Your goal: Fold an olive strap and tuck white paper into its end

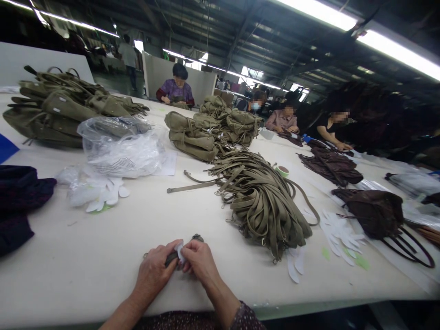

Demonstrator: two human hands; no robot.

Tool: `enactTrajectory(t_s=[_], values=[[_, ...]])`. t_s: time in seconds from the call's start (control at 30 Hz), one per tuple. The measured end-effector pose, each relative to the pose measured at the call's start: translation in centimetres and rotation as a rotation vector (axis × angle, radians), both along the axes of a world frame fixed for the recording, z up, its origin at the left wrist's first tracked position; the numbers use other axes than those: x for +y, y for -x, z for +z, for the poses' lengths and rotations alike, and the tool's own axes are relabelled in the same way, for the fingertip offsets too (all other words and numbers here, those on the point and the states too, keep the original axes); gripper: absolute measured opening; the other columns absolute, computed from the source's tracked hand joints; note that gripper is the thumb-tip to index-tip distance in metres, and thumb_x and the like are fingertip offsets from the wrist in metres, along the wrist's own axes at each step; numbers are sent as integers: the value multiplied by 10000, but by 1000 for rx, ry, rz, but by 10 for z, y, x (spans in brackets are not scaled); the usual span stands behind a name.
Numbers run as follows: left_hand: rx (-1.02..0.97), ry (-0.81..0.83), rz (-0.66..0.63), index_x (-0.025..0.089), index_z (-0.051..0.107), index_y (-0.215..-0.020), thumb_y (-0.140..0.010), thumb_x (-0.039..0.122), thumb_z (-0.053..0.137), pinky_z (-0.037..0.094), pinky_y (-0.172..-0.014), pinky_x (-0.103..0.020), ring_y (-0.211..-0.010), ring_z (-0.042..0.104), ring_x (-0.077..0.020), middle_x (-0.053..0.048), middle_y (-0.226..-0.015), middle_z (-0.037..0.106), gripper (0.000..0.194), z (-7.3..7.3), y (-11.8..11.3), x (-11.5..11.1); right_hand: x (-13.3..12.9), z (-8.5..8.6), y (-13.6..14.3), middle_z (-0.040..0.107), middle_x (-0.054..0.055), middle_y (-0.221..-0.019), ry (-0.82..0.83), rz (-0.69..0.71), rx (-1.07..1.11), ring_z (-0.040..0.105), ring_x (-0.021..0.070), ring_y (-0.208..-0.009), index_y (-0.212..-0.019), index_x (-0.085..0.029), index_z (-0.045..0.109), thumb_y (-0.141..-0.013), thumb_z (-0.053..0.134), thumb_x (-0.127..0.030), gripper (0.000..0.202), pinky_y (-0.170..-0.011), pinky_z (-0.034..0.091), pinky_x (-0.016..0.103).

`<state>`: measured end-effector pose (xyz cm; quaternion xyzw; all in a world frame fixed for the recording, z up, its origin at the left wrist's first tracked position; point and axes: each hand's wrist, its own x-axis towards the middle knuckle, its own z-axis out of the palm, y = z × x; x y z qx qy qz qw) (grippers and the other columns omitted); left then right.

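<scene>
Close to the table's front edge, my left hand (155,267) is closed around a folded olive strap (171,261), which shows only in part between my fingers. A small metal clip seems to poke out beyond the left fingers. My right hand (200,261) pinches a small white paper piece (180,251) against the strap. Both hands are nearly touching. A dark end of the strap with a buckle (197,237) shows just past the right fingers. Ahead and to the right lies a big heap of olive straps (264,201) with metal hooks.
Olive bags (62,107) are piled at left, with more bags (192,135) mid-table. Clear plastic bags (123,151) lie between. White paper pieces (340,233), a green tape roll (282,170) and dark brown bags (369,213) are at right. Several people work across the table.
</scene>
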<state>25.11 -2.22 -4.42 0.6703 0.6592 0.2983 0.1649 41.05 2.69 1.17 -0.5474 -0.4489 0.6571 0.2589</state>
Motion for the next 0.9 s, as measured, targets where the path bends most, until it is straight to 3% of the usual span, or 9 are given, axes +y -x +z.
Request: enactTrajectory(t_s=[0.27, 0.6, 0.67, 0.8, 0.9], values=[[-26, 25, -19, 376, 561, -1333, -848, 253, 641, 528, -813, -407, -833, 645, -224, -12, -908, 710, 507, 0, -1, 0, 2, 2, 9, 641, -17, -551, 6, -38, 27, 533, 87, -400, -725, -164, 587, -720, 569, -273, 111, -382, 381, 171], [-38, 2, -32, 379, 552, -1337, -866, 282, 644, 527, -801, -386, -841, 650, -217, -9, -934, 717, 489, -3, 0, -1, 4, 1, 8, 622, -27, -543, -14, -11, 6, 570, 105, -436, -723, -171, 589, -740, 585, -252, 83, -409, 404, 181], [-27, -11, -32, 380, 555, -1333, -869, 302, 649, 529, -798, -381, -841, 655, -219, -13, -945, 721, 480, -4, 0, -1, 5, 1, 6, 605, -42, -531, -31, -17, -2, 554, 105, -419, -797, -163, 603, -735, 580, -230, 94, -393, 388, 181], [-20, 7, -34, 388, 562, -1322, -872, 305, 648, 529, -795, -390, -831, 653, -221, -10, -928, 717, 465, -4, 0, 0, 6, 2, 8, 540, -107, -512, -102, -56, -11, 494, 102, -372, -1173, -143, 557, -702, 566, -156, 471, -347, 350, 179], [-45, 6, -49, 375, 560, -1321, -871, 278, 646, 527, -822, -400, -867, 651, -221, -13, -972, 721, 468, -5, 1, 0, 6, 3, 12, 527, -112, -541, -202, -39, -8, 484, 90, -387, -1289, -155, 525, -701, 541, -114, 590, -371, 375, 178]])
